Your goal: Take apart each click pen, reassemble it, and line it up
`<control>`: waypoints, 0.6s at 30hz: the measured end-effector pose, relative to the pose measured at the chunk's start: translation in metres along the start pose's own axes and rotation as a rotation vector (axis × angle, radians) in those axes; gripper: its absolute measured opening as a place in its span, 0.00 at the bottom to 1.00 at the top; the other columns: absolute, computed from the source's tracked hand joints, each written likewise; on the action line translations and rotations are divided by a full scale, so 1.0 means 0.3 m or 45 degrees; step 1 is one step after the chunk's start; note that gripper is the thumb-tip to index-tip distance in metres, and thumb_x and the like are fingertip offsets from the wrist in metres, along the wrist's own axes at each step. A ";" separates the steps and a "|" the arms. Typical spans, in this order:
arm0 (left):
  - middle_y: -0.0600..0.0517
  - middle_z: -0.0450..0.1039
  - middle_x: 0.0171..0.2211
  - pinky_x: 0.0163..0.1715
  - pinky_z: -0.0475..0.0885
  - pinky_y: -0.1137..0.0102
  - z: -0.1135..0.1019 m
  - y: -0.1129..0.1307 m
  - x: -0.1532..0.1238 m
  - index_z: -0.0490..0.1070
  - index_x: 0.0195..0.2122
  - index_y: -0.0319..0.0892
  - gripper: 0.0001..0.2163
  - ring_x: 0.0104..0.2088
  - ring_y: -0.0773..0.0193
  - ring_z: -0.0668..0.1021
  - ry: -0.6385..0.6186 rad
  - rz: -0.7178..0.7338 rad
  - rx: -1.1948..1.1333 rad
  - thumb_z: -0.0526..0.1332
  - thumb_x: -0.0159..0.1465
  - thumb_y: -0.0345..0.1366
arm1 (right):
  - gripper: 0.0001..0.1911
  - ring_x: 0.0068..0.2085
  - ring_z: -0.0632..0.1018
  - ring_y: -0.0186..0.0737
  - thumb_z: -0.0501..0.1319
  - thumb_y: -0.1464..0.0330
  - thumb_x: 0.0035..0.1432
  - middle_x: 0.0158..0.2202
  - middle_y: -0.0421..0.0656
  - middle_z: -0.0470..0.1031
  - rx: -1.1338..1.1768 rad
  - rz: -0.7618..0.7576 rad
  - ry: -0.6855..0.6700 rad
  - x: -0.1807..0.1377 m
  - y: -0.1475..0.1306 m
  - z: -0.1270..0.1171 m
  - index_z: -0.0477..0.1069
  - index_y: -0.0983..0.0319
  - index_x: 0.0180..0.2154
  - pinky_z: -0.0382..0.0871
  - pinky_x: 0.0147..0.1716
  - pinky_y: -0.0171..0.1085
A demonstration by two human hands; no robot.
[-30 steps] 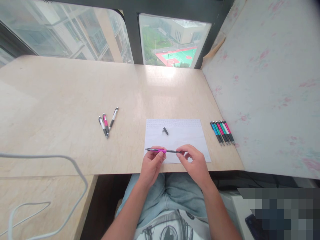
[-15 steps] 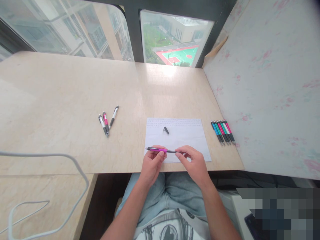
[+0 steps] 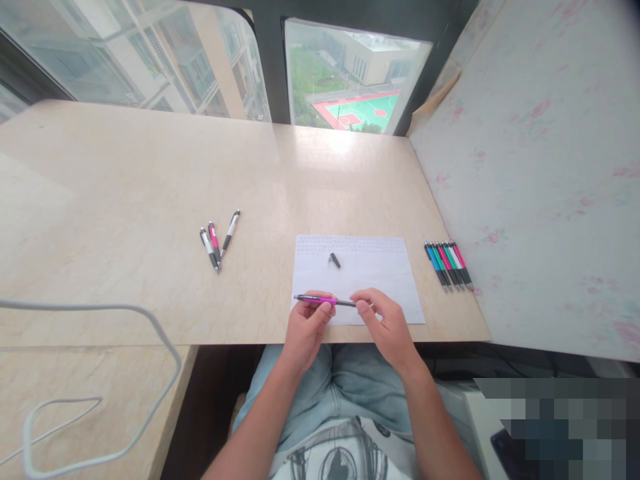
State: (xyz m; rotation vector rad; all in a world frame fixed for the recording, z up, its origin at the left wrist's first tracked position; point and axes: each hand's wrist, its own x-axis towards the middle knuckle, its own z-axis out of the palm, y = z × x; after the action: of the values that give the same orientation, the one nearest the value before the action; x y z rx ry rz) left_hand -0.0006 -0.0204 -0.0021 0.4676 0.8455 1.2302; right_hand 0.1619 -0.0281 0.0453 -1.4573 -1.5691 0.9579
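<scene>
My left hand (image 3: 306, 328) pinches the pink-purple barrel of a pen (image 3: 316, 300) above the paper's lower edge. The barrel lies nearly level, its black clip end to the left. From its right end a thin dark refill (image 3: 346, 303) sticks out. The thumb and fingers of my right hand (image 3: 386, 323) close on the refill's far end, hiding its tip. Beyond the hands, a loose black pen grip (image 3: 335, 260) rests on the written-on white sheet (image 3: 385, 267), with a small metallic piece beside it.
Several assembled pens (image 3: 447, 267) lie in a row by the papered wall on the right. To the left are a pink pen (image 3: 214, 239) and two white pens (image 3: 231, 231). A pale cable (image 3: 165, 333) loops over the lower left. Windows border the far edge of the desk (image 3: 150, 173).
The view has shifted slightly, moving the scene a few pixels right. My right fingers have changed position slightly at the refill's end; my left hand keeps hold of the pen.
</scene>
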 end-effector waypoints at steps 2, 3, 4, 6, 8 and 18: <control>0.51 0.77 0.35 0.36 0.69 0.74 0.001 0.001 0.000 0.79 0.37 0.41 0.06 0.31 0.71 0.73 -0.001 0.000 0.006 0.71 0.58 0.33 | 0.07 0.36 0.75 0.39 0.59 0.64 0.65 0.36 0.42 0.76 -0.017 0.012 0.016 -0.002 -0.004 -0.002 0.73 0.60 0.39 0.67 0.34 0.35; 0.51 0.77 0.35 0.36 0.69 0.74 0.003 0.002 0.000 0.79 0.37 0.41 0.06 0.31 0.71 0.73 0.000 -0.001 0.009 0.71 0.58 0.33 | 0.06 0.35 0.75 0.38 0.60 0.65 0.64 0.36 0.42 0.76 -0.031 0.015 0.025 -0.003 -0.005 -0.002 0.72 0.60 0.38 0.67 0.34 0.34; 0.51 0.77 0.35 0.36 0.69 0.74 0.004 0.002 -0.001 0.79 0.37 0.41 0.07 0.31 0.71 0.73 0.003 -0.003 0.010 0.71 0.58 0.33 | 0.06 0.35 0.75 0.38 0.60 0.65 0.64 0.35 0.41 0.75 -0.047 0.013 0.026 -0.003 -0.006 -0.002 0.72 0.60 0.37 0.67 0.33 0.34; 0.51 0.77 0.35 0.37 0.69 0.73 0.008 0.004 -0.003 0.79 0.36 0.41 0.07 0.32 0.70 0.73 0.006 -0.009 0.013 0.71 0.57 0.34 | 0.09 0.33 0.74 0.38 0.57 0.65 0.66 0.32 0.41 0.75 -0.072 0.002 0.004 -0.004 -0.003 -0.001 0.72 0.60 0.33 0.67 0.33 0.35; 0.50 0.77 0.34 0.37 0.70 0.73 0.012 0.007 -0.005 0.79 0.36 0.41 0.08 0.33 0.69 0.74 0.016 -0.016 0.016 0.72 0.56 0.34 | 0.16 0.31 0.74 0.38 0.55 0.63 0.68 0.27 0.40 0.73 -0.094 0.000 -0.032 -0.002 0.002 0.000 0.71 0.60 0.29 0.65 0.33 0.36; 0.51 0.77 0.34 0.36 0.69 0.73 0.013 0.006 -0.003 0.79 0.36 0.40 0.07 0.31 0.70 0.73 0.015 -0.004 0.011 0.72 0.57 0.33 | 0.08 0.37 0.76 0.41 0.58 0.63 0.65 0.35 0.43 0.76 -0.031 -0.013 0.018 -0.002 -0.003 -0.011 0.72 0.60 0.36 0.69 0.34 0.36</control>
State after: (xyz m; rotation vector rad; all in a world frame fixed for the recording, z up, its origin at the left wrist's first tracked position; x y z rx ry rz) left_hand 0.0012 -0.0203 0.0020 0.4665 0.8613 1.2281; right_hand 0.1647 -0.0287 0.0474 -1.4682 -1.5813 0.9234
